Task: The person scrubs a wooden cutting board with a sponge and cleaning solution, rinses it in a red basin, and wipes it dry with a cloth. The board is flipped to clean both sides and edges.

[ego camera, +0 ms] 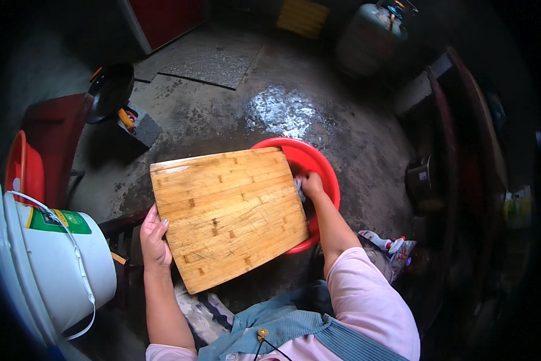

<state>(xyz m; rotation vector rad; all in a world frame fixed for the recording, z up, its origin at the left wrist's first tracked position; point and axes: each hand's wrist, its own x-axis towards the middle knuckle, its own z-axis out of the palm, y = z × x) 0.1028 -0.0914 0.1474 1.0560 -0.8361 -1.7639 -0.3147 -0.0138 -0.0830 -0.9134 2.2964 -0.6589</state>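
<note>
My left hand (155,237) grips the left edge of a bamboo cutting board (234,216), its thumb on the upper face. The board has knife scratches and dark marks, and it covers much of a red plastic basin (330,180) on the floor. Inside the basin's right part, my right hand (312,184) holds a pale cloth (299,187), mostly hidden behind the board's right edge. That hand is slightly blurred. What else lies in the basin is hidden by the board.
At the left stands a white lidded bucket (67,266) near a red plastic basin (29,167). A black frying pan (112,92) is farther back. A gas cylinder (369,40) stands at the far right on the concrete floor, which has a wet patch (281,110). Dark shelving (446,117) lines the right.
</note>
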